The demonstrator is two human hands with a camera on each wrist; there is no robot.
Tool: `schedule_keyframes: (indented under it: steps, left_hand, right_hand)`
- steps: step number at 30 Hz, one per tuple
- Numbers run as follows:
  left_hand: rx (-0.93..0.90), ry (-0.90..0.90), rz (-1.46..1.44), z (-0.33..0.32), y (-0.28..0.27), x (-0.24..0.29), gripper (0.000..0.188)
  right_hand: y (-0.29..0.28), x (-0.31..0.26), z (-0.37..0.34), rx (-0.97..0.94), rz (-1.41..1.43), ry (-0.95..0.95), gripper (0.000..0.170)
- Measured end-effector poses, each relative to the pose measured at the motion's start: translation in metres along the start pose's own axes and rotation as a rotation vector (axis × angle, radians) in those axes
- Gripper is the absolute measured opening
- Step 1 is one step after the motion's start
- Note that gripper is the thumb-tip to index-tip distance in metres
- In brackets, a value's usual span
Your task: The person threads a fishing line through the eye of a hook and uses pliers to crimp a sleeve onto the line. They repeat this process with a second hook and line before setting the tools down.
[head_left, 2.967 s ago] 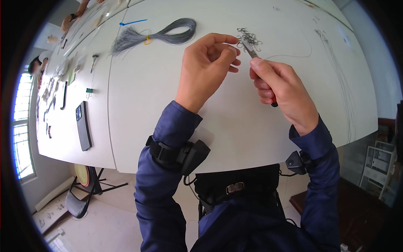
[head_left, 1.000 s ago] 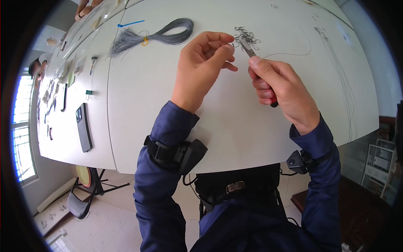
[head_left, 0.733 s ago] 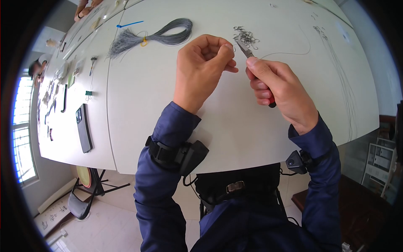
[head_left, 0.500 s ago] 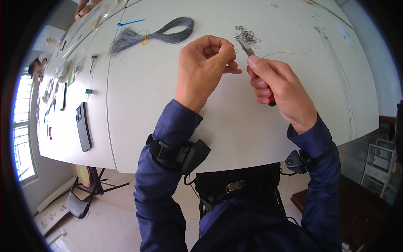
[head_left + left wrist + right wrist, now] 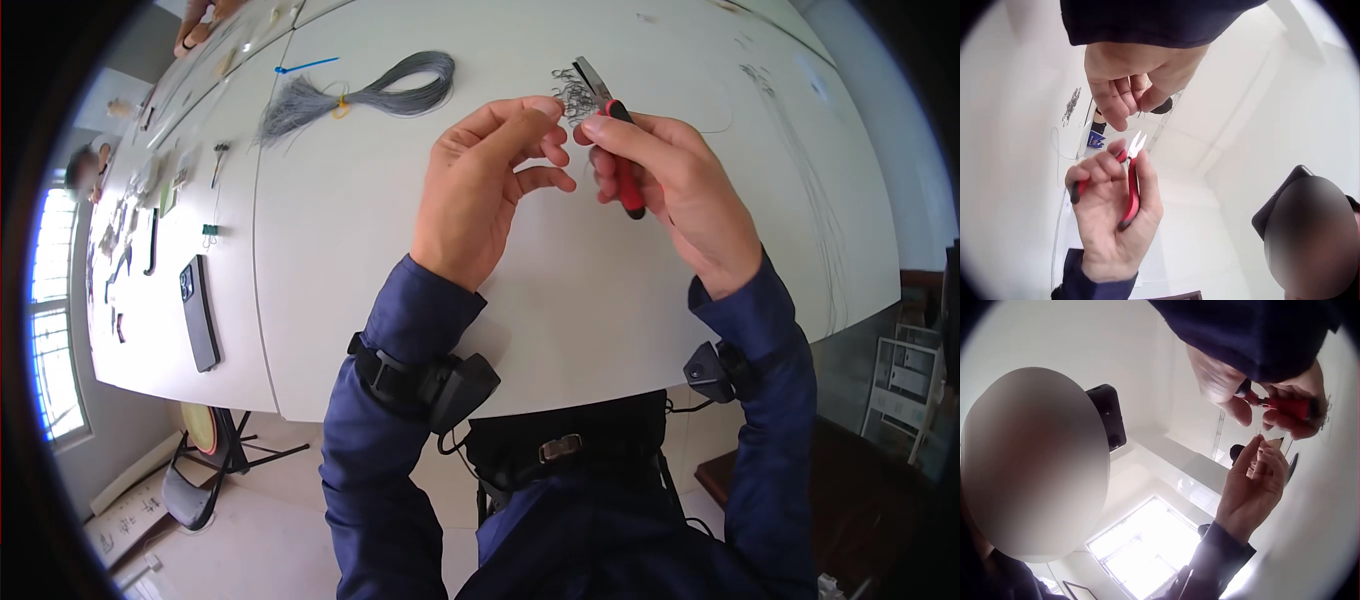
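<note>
My left hand (image 5: 480, 185) pinches a tiny thin hook (image 5: 1140, 115) between thumb and forefinger; most of it is hidden by the fingertips. My right hand (image 5: 680, 175) holds red-and-black-handled pliers (image 5: 628, 182) loosely. Their metal tips point away from me in the head view, and in the left wrist view they stand parted with nothing between them. Both hands are close together above the white table (image 5: 520, 330). Just beyond the fingertips lies a pile of small dark hooks (image 5: 574, 98), partly covered by the pliers in the head view.
A grey bundle of line (image 5: 405, 88) tied in yellow and a blue cable tie (image 5: 307, 66) lie at the back left. Thin lines with hooks (image 5: 800, 160) stretch along the right. A phone (image 5: 199, 312) lies left, near another person's hand (image 5: 190, 38) farther back.
The pliers have swung upright in my right hand, their tips now beyond the hook pile's right side and the red handle showing. My left thumb has shifted forward over the forefinger tip.
</note>
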State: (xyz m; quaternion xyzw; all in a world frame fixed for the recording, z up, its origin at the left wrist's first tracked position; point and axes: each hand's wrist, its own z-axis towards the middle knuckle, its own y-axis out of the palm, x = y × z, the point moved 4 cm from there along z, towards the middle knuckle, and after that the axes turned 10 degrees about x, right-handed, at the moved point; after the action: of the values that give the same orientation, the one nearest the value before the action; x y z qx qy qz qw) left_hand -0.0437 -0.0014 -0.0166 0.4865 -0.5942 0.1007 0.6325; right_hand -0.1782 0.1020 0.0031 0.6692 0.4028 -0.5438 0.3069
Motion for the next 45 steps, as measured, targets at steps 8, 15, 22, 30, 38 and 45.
schedule_keyframes:
  steps: [8,15,22,30,38,45]
  left_hand:
    - [-0.083,0.015,0.070,-0.001,0.003,-0.003,0.020]
    - [-0.002,0.327,0.423,-0.005,0.007,0.011,0.021]
    - [0.000,0.779,0.731,-0.006,0.010,0.017,0.018]
    - [0.074,0.817,0.800,-0.004,0.007,0.017,0.009]
    - [0.277,0.686,0.800,-0.003,-0.004,0.021,0.011]
    - [0.304,0.719,0.838,-0.003,-0.004,0.021,0.011]
  right_hand:
    - [0.002,-0.002,0.001,0.036,0.161,0.063,0.028]
    - [-0.004,0.001,0.002,-0.001,0.247,0.153,0.024]
    - [-0.005,0.005,0.003,-0.053,0.265,0.191,0.024]
    - [-0.005,0.000,0.002,-0.011,0.049,0.085,0.029]
    - [0.005,-0.004,-0.004,0.126,-0.399,-0.287,0.048]
    - [0.016,-0.005,-0.008,0.150,-0.481,-0.355,0.045]
